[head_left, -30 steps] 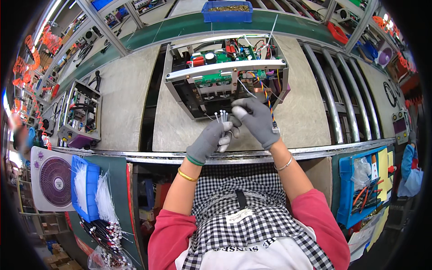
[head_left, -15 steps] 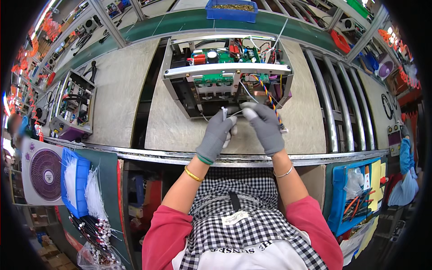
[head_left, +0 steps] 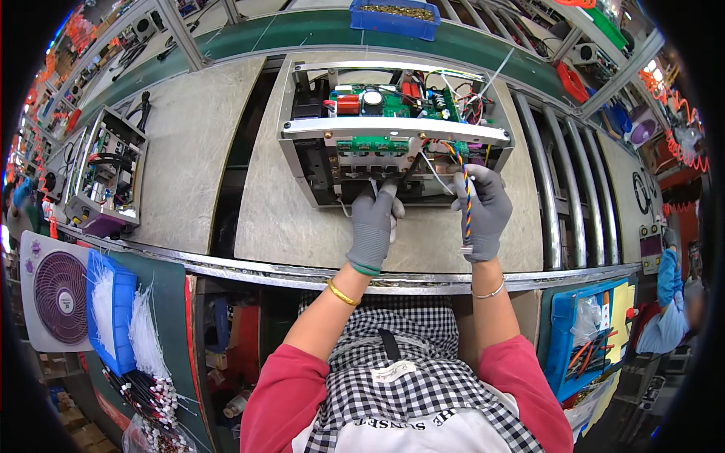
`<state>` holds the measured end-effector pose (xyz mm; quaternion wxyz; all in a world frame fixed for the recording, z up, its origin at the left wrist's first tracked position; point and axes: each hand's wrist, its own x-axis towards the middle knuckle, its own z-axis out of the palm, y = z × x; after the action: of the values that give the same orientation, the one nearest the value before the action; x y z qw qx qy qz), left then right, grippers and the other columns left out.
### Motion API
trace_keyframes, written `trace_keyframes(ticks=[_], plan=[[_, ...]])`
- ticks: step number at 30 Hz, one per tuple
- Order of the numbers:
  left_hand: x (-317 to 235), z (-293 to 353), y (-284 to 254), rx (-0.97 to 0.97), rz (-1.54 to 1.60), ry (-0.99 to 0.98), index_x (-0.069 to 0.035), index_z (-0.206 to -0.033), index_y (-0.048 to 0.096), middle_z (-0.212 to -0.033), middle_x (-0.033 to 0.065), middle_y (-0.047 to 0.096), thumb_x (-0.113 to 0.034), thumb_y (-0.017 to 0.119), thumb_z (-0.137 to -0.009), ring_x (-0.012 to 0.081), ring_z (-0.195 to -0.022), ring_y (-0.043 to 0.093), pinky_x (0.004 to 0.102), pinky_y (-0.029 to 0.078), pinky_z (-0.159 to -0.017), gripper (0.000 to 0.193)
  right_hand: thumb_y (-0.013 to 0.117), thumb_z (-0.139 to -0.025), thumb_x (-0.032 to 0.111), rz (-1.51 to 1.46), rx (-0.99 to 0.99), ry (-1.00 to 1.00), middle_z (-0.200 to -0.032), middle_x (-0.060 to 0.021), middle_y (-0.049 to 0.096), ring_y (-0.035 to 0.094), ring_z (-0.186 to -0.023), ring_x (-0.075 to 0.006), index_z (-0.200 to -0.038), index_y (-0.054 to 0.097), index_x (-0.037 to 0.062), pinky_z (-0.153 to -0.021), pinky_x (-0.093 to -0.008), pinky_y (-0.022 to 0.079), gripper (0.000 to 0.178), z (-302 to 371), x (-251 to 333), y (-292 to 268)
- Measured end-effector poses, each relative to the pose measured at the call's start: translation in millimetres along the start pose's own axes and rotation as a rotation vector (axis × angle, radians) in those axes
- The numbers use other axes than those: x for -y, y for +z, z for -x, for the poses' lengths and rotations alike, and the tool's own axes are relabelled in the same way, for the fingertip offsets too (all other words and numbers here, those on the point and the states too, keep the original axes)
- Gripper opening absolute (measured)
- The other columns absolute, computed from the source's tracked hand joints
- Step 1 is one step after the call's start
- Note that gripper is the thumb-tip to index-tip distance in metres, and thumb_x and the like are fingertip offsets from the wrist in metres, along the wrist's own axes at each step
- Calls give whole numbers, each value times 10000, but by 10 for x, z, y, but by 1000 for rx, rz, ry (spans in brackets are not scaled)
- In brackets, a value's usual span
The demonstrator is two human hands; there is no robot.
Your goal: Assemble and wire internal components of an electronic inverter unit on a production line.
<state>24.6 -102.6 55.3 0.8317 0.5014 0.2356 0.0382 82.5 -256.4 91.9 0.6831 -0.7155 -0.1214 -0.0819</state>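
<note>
A metal-framed electronic unit (head_left: 400,130) with a green circuit board (head_left: 414,104) inside stands on the bench before me. My left hand (head_left: 374,226), in a grey glove, is closed at the unit's lower front edge. A thin white wire (head_left: 343,205) runs into its fingers, partly hidden by the glove. My right hand (head_left: 487,215), gloved too, curls its fingers round a twisted multicoloured wire bundle (head_left: 467,208) at the unit's front right. A pale connector (head_left: 466,249) hangs from the bundle's lower end. Beside the right fingertips, a white strip (head_left: 438,175) slants out of the unit.
Another unit (head_left: 109,177) sits on the left. Metal rollers (head_left: 563,177) lie to the right. A blue bin of white ties (head_left: 113,309) and a purple-white fan (head_left: 60,291) are at the lower left; a blue tool tray (head_left: 563,332) is lower right. A blue box (head_left: 393,21) stands beyond.
My right hand has moved right, away from my left, onto the coloured bundle, which now hangs straighter. My left hand has shifted slightly toward the unit. The unit appears further right in the view.
</note>
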Motion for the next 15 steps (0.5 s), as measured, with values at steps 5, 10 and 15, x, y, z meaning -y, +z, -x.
trace_keyframes(ticks=[5, 10, 15], plan=[[44, -64, 41, -96, 78, 54, -63, -642, 534, -473, -17, 418, -337, 582, -940, 71, -350, 344, 242, 236, -342, 407, 677, -885, 19, 184, -9, -94, -833, -52, 694, 604, -678, -76, -995, 679, 27, -597, -222, 469, 110, -40, -32, -1], [82, -87, -102, 70, 83, 31, -65, -713, 544, -515, -16, 443, -366, 572, -939, 59, -349, 317, 234, 214, -335, 377, 746, -832, 47, 403, 64, -301, -838, -66, 701, 642, -715, -103, -963, 689, 29, -651, -239, 499, 144, -49, -13, -8], [105, -57, -183, 128, 77, -8, -58, -673, 545, -497, -24, 428, -346, 556, -943, 55, -348, 313, 232, 217, -339, 395, 774, -799, 47, 449, 65, -474, -842, -70, 709, 664, -706, -130, -945, 690, 38, -659, -256, 515, 168, -87, 1, 9]])
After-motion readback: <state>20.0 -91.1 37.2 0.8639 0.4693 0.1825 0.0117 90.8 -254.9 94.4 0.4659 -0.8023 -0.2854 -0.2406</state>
